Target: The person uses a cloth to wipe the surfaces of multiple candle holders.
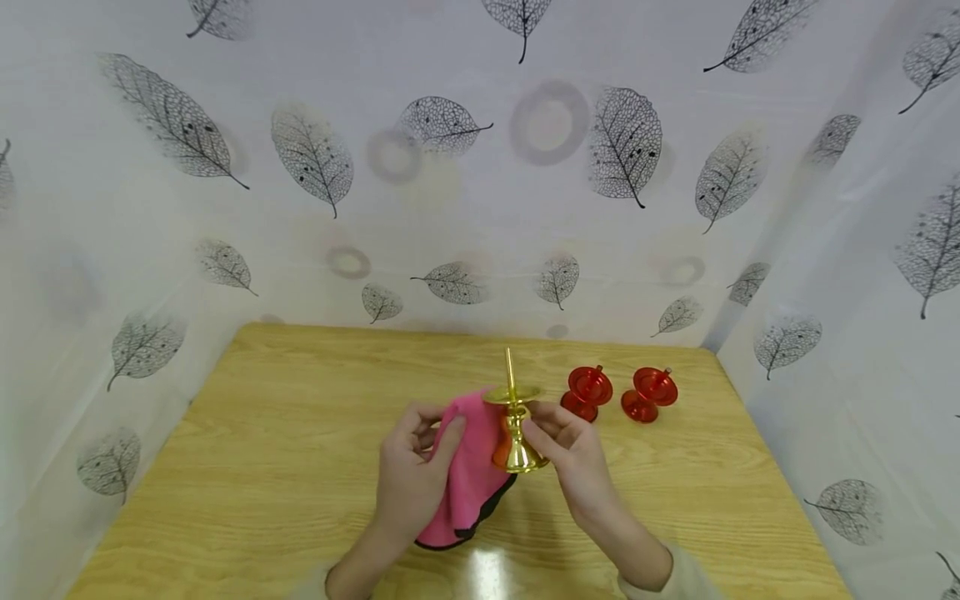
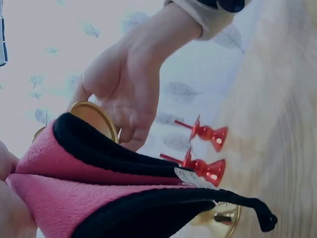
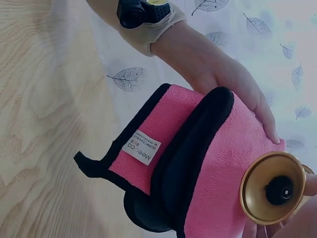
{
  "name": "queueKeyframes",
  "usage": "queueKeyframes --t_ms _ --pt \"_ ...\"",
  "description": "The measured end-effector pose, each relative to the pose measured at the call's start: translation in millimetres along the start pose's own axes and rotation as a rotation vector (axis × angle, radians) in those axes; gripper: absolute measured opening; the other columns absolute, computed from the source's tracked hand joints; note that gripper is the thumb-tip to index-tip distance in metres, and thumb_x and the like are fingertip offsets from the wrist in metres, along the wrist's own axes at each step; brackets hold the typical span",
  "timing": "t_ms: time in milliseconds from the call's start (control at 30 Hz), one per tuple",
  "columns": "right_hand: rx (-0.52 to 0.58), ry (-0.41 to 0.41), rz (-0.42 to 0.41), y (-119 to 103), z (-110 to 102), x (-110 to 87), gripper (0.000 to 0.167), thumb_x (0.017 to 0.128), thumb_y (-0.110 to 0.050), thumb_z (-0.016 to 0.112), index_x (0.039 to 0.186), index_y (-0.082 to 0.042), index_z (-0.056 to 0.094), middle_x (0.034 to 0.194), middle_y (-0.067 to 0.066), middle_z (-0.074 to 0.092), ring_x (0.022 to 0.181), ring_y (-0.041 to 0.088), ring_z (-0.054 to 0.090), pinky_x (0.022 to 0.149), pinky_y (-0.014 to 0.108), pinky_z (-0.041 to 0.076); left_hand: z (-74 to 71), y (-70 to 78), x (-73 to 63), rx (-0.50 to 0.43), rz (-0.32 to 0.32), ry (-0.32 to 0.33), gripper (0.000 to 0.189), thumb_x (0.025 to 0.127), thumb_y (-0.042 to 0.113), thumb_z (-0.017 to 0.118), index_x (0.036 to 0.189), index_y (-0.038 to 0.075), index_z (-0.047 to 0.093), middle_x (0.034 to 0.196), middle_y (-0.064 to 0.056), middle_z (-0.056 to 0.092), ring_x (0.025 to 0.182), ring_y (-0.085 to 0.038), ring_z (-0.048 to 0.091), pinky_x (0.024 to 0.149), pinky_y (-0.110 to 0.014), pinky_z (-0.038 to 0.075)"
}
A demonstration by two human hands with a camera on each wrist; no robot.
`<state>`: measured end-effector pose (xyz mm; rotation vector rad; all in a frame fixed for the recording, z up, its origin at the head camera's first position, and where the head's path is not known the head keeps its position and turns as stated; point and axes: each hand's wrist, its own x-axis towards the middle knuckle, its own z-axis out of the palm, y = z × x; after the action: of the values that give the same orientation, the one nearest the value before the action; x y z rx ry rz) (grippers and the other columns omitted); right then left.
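Note:
My right hand (image 1: 573,450) holds a shiny gold candle holder (image 1: 517,446) by its waist, thumb in front. It stands upright in the hand, with a thin spike above a small dish and a flared base below. My left hand (image 1: 412,467) pinches a folded pink cloth (image 1: 472,475) with black edging, which hangs down beside the holder and overlaps its left side. In the right wrist view the hollow underside of the gold base (image 3: 255,198) faces the camera, and a white label (image 3: 141,147) shows on the cloth.
Two red candle holders (image 1: 588,387) (image 1: 655,388) stand on the wooden table (image 1: 300,400) to the right, behind my right hand. Another gold round piece (image 2: 225,223) shows partly behind the cloth in the left wrist view. Leaf-patterned white sheeting (image 1: 465,208) surrounds the table.

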<state>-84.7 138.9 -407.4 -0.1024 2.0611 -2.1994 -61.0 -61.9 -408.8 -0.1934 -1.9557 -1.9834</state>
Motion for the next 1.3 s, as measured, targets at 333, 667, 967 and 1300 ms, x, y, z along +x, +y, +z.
queueKeyframes --t_ms 333,667,967,1300 --pt "-0.090 -0.096 -0.128 2 -9 -3.7 0.038 0.102 -0.004 0.065 0.134 0.016 0.060 0.101 -0.014 0.076 0.091 0.004 0.069 0.074 0.021 0.059 9.0 3.8 -4.6 0.008 -0.072 -0.095 0.012 0.099 0.003 0.070 0.109 -0.001 0.066 0.104 -0.020 0.079 0.081 -0.004 0.074 0.062 -0.028 0.066" --pt "-0.117 -0.124 -0.185 3 -17 -0.6 0.029 0.097 -0.001 0.071 0.122 0.013 0.067 0.099 -0.012 0.075 0.087 0.005 0.070 0.071 0.023 0.061 12.7 -2.2 -7.5 -0.019 -0.024 -0.176 0.013 0.103 0.006 0.066 0.113 -0.002 0.062 0.114 -0.023 0.077 0.083 -0.009 0.079 0.061 -0.031 0.066" --pt "-0.386 0.079 -0.448 7 -4 0.7 0.019 0.087 0.001 0.082 0.104 -0.004 0.075 0.089 0.006 0.076 0.078 0.005 0.067 0.069 0.022 0.058 16.0 0.4 -7.4 -0.077 -0.112 -0.148 0.014 0.103 0.007 0.067 0.114 -0.002 0.063 0.123 -0.024 0.073 0.081 -0.018 0.081 0.061 -0.034 0.067" --pt "-0.368 0.077 -0.473 11 -6 -0.1 0.020 0.087 0.004 0.081 0.105 -0.003 0.075 0.087 0.004 0.074 0.079 0.005 0.065 0.068 0.021 0.056 15.4 0.2 -8.2 -0.051 -0.087 -0.174 0.013 0.104 0.006 0.065 0.113 -0.002 0.060 0.123 -0.024 0.071 0.078 -0.017 0.080 0.056 -0.033 0.065"
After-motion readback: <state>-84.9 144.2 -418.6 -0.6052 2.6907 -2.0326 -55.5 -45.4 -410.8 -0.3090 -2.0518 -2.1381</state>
